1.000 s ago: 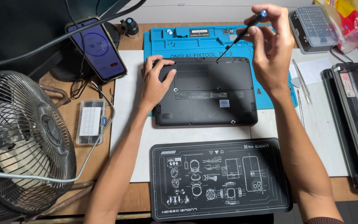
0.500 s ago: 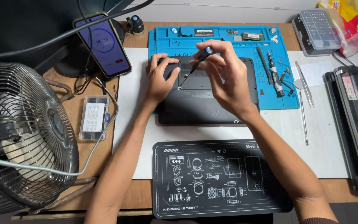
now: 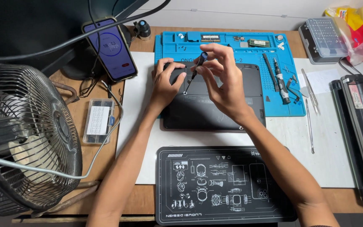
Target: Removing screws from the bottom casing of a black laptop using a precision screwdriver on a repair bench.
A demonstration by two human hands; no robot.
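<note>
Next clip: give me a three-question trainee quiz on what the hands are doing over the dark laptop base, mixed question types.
1. True or false: the left hand rests on the laptop base.
2. What does the right hand pinch? A) tweezers B) a small screwdriver C) a phone
3. Fill in: the laptop base lies partly on a ___ repair mat.

Key
1. True: its fingers lie on the base's upper left part.
2. B: the tip points down at the base near the left hand; the tweezers lie unused to the right, and the phone leans at the upper left.
3. Blue.
</note>
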